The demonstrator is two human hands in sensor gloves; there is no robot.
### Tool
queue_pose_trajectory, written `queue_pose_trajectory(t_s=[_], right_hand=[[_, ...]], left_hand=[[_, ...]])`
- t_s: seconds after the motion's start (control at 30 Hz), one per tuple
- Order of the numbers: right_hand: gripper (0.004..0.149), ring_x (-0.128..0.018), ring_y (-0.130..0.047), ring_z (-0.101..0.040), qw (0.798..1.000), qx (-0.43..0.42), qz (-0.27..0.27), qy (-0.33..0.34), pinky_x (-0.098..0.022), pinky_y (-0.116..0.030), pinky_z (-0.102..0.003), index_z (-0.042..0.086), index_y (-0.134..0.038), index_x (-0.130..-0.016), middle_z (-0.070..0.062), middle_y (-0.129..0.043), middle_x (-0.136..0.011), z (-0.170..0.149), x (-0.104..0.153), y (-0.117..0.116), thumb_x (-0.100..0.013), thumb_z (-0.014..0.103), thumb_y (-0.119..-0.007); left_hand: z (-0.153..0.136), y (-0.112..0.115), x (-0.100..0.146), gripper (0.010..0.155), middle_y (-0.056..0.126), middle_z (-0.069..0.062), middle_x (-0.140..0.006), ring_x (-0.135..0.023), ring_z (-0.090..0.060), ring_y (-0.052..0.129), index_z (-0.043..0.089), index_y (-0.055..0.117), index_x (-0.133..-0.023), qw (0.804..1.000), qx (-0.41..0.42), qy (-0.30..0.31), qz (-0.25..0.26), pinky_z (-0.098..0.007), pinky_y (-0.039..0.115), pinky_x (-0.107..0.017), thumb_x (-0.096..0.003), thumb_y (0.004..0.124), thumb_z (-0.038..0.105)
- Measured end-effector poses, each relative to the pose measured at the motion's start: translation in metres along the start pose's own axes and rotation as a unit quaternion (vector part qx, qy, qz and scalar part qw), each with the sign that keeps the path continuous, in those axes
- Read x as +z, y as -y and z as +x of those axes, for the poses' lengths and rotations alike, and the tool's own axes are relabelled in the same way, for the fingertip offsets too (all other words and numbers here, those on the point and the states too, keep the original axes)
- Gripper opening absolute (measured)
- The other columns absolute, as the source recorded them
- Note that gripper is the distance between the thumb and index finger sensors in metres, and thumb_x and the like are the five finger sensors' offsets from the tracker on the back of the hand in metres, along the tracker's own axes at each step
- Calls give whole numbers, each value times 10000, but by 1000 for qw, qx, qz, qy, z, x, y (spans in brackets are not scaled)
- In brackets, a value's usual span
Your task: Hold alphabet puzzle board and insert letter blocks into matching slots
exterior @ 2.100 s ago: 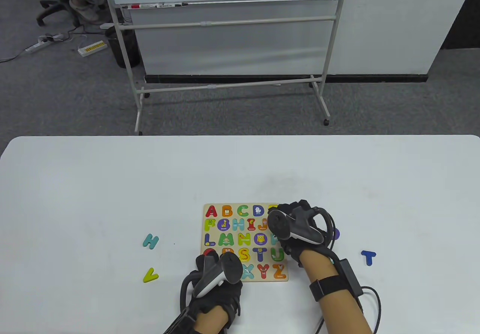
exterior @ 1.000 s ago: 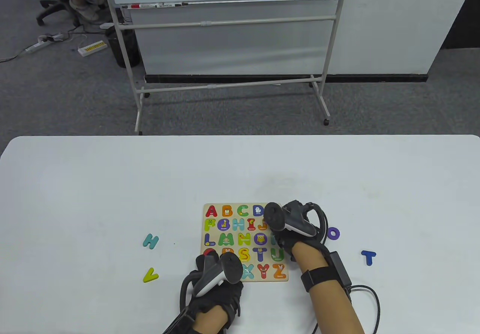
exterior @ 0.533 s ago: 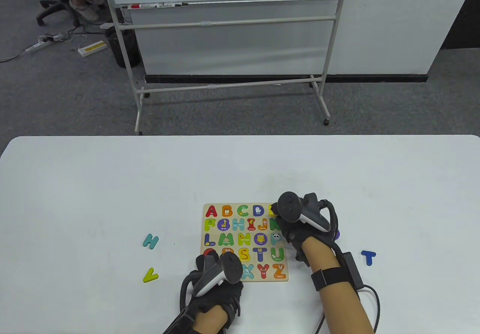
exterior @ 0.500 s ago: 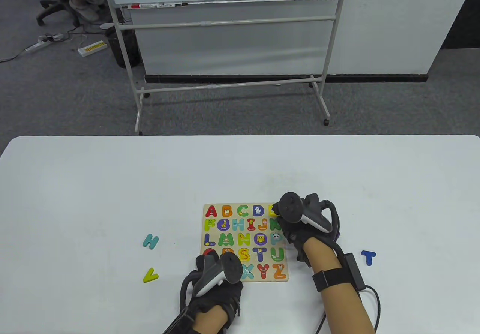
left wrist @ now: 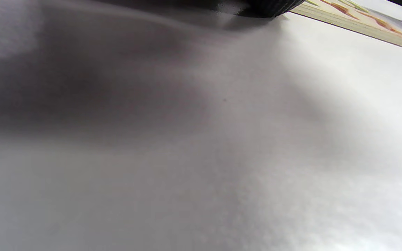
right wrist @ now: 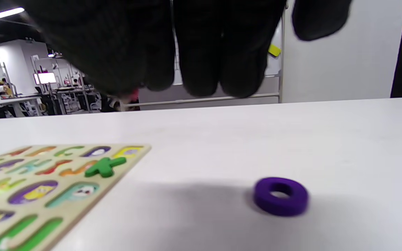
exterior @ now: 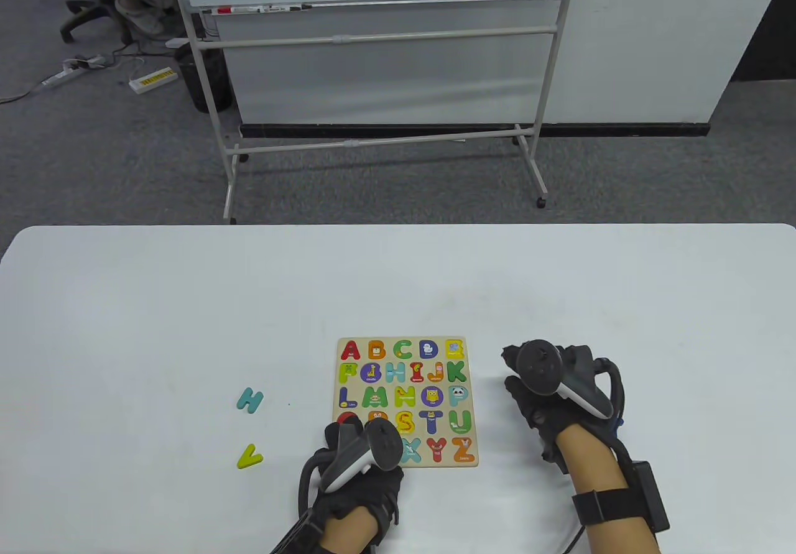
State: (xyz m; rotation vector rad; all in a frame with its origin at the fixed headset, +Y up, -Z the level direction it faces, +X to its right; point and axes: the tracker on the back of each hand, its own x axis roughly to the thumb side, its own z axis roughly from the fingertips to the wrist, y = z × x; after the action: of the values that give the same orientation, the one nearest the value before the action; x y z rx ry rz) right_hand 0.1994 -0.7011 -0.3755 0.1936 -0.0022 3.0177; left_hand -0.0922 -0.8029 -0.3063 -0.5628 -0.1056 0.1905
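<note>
**Green K seated, right hand off the board over purple O**

Alphabet puzzle board (exterior: pixel 407 401) lies flat on the white worktop (exterior: pixel 398 280). Left hand (exterior: pixel 354 473) rests on the board's near-left corner; how its fingers lie, cannot tell, tracker hides them. Green K (exterior: pixel 456 370) sits in its slot at the board's right edge, slightly proud in the right wrist view (right wrist: pixel 105 166). Right hand (exterior: pixel 547 392) hovers to the right of the board, apart from it, fingers (right wrist: pixel 201 52) hanging side by side, curled down, holding nothing. Purple O (right wrist: pixel 280 196) lies on the worktop under that hand. Teal H (exterior: pixel 250 400) and yellow-green V (exterior: pixel 249 456) lie left of the board, well apart from it.
</note>
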Motion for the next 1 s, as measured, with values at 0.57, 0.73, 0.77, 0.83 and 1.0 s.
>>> queue_pose_trajectory(t_s=[0.57, 0.73, 0.77, 0.83, 1.0], right_hand=[[665, -983, -820, -366, 983, 58, 172, 18, -715, -536, -685, 287, -757, -1018, -72, -730, -1108, -39, 38, -48, -392, 252, -978], [659, -969, -837, -359, 988, 57, 141, 36, -712, -553, -678, 301, -771, -1003, -82, -742, -1096, -42, 43, -52, -384, 231, -984], [652, -962, -845, -354, 988, 62, 134, 41, -709, -560, -675, 304, -778, -996, -58, -751, -1091, -41, 43, -53, -382, 227, -984], [642, -954, -856, -347, 989, 66, 126, 45, -707, -567, -671, 304, -790, -986, -70, -764, -1081, -41, 43, -53, -379, 233, -987], [618, -931, -879, -338, 990, 68, 108, 57, -704, -577, -666, 301, -814, -964, -74, -793, -1057, -40, 44, -54, -375, 277, -996]], left_hand=[[0, 0, 0, 792, -42, -304, -1060, -935, -605, -13, 78, 51, -1063, 1000, 0, 0, 0, -712, 212, -636, -555, 528, 455], [0, 0, 0, 793, -43, -303, -1060, -935, -604, -15, 78, 50, -1063, 1000, 1, 0, 1, -711, 210, -636, -555, 528, 455], [0, 0, 0, 793, -43, -301, -1060, -936, -603, -15, 76, 50, -1063, 1000, 1, 0, 1, -710, 210, -637, -555, 527, 455], [0, 0, 0, 793, -43, -302, -1060, -935, -603, -15, 79, 49, -1063, 1000, 1, 0, 1, -712, 210, -636, -554, 528, 456], [0, 0, 0, 793, -43, -302, -1060, -935, -604, -16, 78, 49, -1063, 1000, 1, 0, 1, -712, 209, -636, -554, 528, 455]])
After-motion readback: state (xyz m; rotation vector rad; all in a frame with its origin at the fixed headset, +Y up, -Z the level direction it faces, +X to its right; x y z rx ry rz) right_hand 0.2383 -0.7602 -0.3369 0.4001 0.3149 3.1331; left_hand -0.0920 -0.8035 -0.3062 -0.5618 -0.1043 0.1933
